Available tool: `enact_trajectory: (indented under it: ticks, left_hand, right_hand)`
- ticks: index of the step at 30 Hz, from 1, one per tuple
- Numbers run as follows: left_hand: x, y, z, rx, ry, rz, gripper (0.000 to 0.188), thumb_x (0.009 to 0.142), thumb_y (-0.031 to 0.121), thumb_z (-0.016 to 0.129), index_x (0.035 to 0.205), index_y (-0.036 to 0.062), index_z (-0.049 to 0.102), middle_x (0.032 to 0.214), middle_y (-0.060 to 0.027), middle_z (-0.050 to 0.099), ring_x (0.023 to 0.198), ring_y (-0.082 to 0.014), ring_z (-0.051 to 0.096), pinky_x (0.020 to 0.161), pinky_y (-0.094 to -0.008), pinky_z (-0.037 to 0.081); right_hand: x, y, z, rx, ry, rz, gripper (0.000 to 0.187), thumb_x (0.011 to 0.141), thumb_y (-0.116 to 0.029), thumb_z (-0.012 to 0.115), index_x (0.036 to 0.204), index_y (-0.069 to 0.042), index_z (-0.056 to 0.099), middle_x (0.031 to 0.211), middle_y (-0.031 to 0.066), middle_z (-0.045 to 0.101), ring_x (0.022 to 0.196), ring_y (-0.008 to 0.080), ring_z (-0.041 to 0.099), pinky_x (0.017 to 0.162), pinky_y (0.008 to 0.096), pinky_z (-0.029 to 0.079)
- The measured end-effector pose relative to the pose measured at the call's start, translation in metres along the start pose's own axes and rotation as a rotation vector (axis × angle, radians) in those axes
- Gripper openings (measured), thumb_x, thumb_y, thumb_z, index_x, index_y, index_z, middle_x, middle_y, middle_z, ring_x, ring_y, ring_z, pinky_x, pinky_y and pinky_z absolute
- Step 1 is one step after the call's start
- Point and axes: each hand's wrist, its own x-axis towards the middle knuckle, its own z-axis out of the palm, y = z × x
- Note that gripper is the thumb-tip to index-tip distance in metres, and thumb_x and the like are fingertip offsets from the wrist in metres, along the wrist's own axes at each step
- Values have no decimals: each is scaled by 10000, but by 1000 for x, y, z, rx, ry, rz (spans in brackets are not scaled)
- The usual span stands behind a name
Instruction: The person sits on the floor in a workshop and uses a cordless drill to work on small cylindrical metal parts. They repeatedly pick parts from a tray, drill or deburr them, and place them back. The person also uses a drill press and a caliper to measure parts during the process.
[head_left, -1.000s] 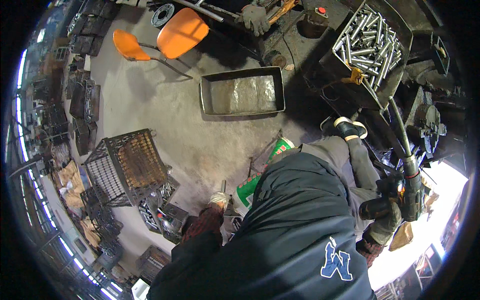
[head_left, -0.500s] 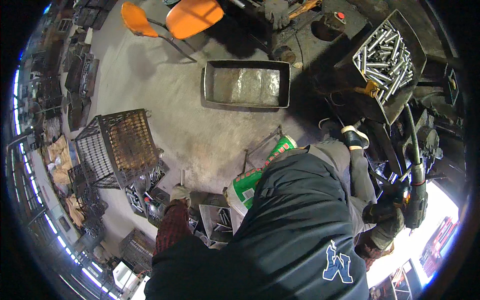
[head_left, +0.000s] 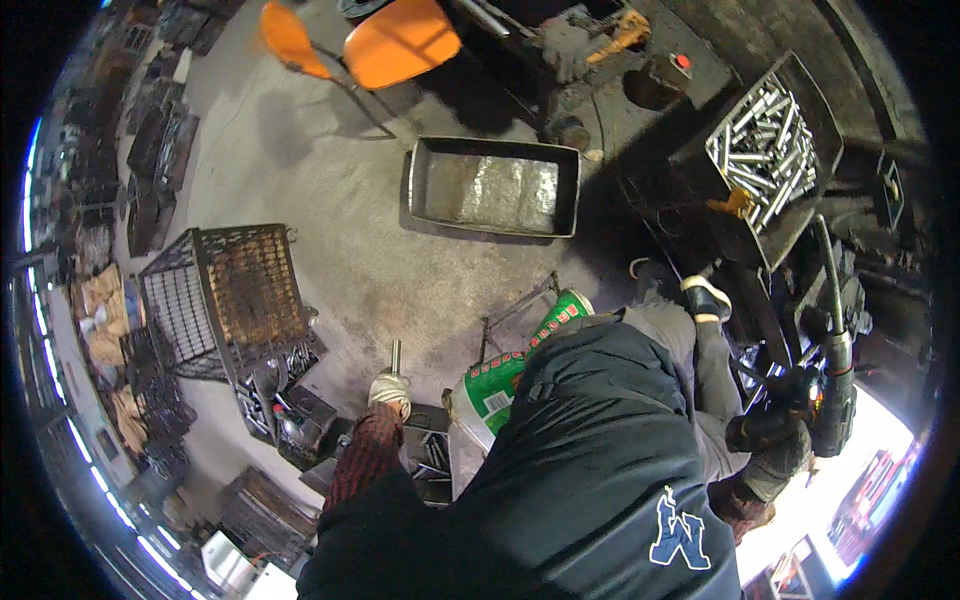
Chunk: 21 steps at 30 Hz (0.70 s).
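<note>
In a pale work glove, my left hand (head_left: 388, 396) is closed round a short metal rod (head_left: 396, 356), which sticks up past the fingers. Below it stands a small metal bin (head_left: 432, 455) with several metal pieces inside. At the right, my gloved right hand (head_left: 782, 468) is at a dark machine (head_left: 832, 400) with an upright rod. Its fingers look curled and blackened; what they hold is hidden in the dark. Close to my lap, a green and white sack (head_left: 492, 392) lies between the two hands.
An open metal tray (head_left: 490, 190) lies on the floor ahead. A raised hopper (head_left: 768, 150) of metal rods stands at the far right. A wire crate (head_left: 250, 285) sits at the left, with a bin of parts (head_left: 295, 415) beside it. Farther off is an orange chair (head_left: 400, 45).
My left hand has moved right and swung the rod up clear of the bins, nearer the sack. My right hand has stayed by the machine. The view has shifted slightly.
</note>
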Motion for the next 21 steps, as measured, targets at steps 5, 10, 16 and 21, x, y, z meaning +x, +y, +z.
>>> enact_trajectory:
  ticks: [5, 10, 16, 21]
  left_hand:
    - [-28, 28, 46, 240, -138, 93, 259, 1024, 237, 628, 834, 201, 800, 726, -25, 775, 685, -219, 775, 606, -447, 618]
    - [-42, 31, 84, -207, -172, 12, 187, 1032, 263, 653, 975, 137, 779, 857, -85, 776, 777, -286, 771, 696, -461, 620]
    - [-26, 2, 44, -284, -195, 50, 266, 1042, 295, 684, 1144, 60, 753, 1014, -158, 777, 886, -367, 767, 803, -478, 621]
    - [102, 27, -110, -9, -245, 285, 402, 1050, 321, 709, 1285, -5, 731, 1144, -219, 777, 978, -435, 764, 893, -493, 623]
  right_hand:
    - [10, 0, 10, -27, -39, -32, 315, 966, -118, 776, 1252, 15, 770, 1215, 143, 809, 1044, 269, 788, 944, 406, 656]
    - [13, 7, 7, -45, -22, -59, 309, 964, -121, 775, 1240, 18, 778, 1204, 144, 814, 1033, 268, 791, 937, 402, 657]
    - [-4, 23, 5, 28, 3, -46, 303, 962, -126, 774, 1226, 21, 788, 1191, 144, 819, 1020, 268, 795, 930, 398, 658]
    - [-53, 59, 8, 241, 64, -64, 298, 959, -129, 774, 1214, 24, 797, 1181, 144, 824, 1009, 267, 798, 923, 394, 660]
